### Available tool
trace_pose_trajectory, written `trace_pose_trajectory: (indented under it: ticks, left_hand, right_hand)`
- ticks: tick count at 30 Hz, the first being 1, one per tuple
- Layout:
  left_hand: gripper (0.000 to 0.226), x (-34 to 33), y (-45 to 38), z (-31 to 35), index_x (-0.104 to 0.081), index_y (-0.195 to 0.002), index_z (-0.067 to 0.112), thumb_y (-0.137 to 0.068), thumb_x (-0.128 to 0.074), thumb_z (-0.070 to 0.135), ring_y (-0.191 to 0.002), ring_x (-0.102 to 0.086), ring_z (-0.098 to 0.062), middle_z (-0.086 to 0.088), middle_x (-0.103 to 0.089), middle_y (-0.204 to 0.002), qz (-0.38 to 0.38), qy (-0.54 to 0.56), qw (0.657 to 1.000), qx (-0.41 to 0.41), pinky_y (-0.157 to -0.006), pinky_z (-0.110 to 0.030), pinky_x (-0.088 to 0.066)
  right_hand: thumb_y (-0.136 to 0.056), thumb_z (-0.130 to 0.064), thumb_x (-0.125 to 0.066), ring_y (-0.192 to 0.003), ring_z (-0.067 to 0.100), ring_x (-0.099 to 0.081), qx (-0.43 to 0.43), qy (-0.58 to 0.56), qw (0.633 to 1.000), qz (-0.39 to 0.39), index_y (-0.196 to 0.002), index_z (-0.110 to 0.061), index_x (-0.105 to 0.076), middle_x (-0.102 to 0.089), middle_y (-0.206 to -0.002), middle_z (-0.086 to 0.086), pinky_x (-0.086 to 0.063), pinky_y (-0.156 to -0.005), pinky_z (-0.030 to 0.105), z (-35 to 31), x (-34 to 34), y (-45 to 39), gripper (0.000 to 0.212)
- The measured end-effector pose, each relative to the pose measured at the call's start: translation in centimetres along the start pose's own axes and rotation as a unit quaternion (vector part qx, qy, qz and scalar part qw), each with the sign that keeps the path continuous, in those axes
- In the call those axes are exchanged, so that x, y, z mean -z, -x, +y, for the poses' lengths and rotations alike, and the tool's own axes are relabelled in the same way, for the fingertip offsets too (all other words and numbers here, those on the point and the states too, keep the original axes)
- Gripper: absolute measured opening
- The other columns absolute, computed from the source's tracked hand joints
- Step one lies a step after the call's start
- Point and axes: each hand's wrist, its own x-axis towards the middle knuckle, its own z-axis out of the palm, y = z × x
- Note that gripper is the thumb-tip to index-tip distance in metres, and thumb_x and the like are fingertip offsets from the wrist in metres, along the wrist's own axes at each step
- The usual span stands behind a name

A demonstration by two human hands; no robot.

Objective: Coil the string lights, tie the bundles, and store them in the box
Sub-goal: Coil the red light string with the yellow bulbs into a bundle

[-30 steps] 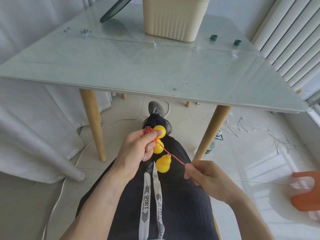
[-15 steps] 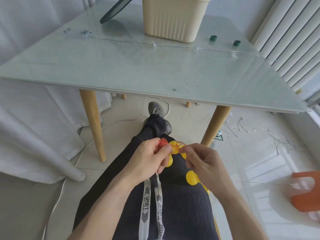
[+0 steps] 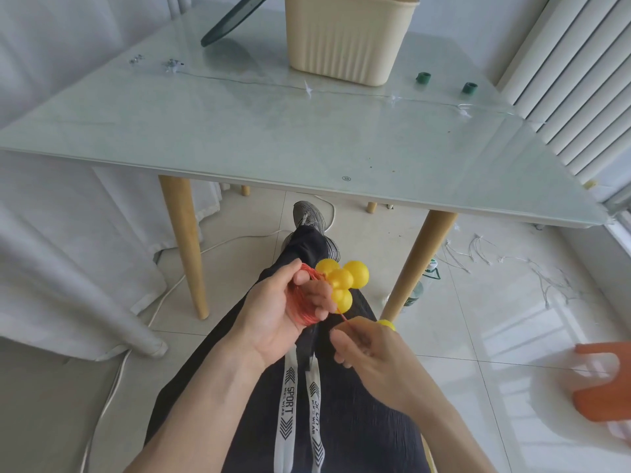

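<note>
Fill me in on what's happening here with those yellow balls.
A seated person is coiling a string of lights over their lap. The left hand grips a coil of red cord with a cluster of yellow bulbs bunched at its fingertips. The right hand pinches the loose cord running from the coil, with another bulb just behind it. The beige box stands on the glass table.

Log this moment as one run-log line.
stage: coiling | left hand: grips red cord coil, yellow bulbs bunched | right hand: pinches cord tail | box: on table
</note>
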Motion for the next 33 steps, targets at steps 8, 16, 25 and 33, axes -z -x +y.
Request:
trace_pose_trajectory:
  ticks: [8,16,25,33]
  left_hand:
    - [0.034,-0.2,-0.3,0.1,-0.050,-0.080,0.011,-0.106,-0.033,0.023,-0.084,-0.074,-0.032,-0.020,-0.074,-0.095,-0.011,0.077,0.995,-0.060,-0.069,-0.031,-0.061]
    - [0.032,-0.7,-0.3,-1.0,-0.055,-0.115,-0.015,-0.104,-0.039,0.011,-0.098,-0.069,-0.045,-0.033,-0.069,-0.106,-0.026,-0.060,0.993,-0.097,-0.080,-0.039,-0.060]
    - [0.040,-0.7,0.3,-2.2,-0.054,-0.108,-0.007,-0.100,-0.052,0.032,-0.076,-0.059,-0.020,-0.015,-0.071,-0.095,-0.088,-0.328,0.936,-0.090,-0.070,-0.032,-0.047]
    - [0.040,-0.8,0.9,-1.6,-0.049,-0.080,-0.006,-0.099,-0.052,0.029,-0.047,-0.037,-0.021,-0.012,-0.048,-0.056,-0.145,-0.314,0.935,-0.083,-0.052,-0.027,-0.035]
  right_hand:
    - [-0.102,-0.029,-0.051,-0.090,0.013,-0.064,-0.045,0.100,0.991,0.075,-0.100,-0.023,-0.068,-0.067,-0.093,-0.008,-0.044,-0.069,0.014,2.6,0.7,0.2,0.018]
    - [-0.098,-0.021,-0.055,-0.054,0.010,-0.048,0.088,0.074,0.993,0.009,-0.084,-0.023,-0.070,-0.058,-0.059,-0.008,-0.035,-0.053,0.018,-0.8,1.7,1.5,0.021]
    - [-0.099,-0.018,-0.053,-0.048,0.013,-0.038,0.155,0.076,0.985,-0.011,-0.082,-0.023,-0.069,-0.044,-0.051,-0.010,-0.028,-0.048,0.020,-4.0,3.3,1.3,0.024]
    - [-0.084,-0.021,-0.068,-0.079,0.008,-0.058,0.142,-0.054,0.987,0.046,-0.100,-0.025,-0.059,-0.064,-0.085,-0.012,-0.045,-0.071,0.019,-3.3,5.1,0.2,0.019]
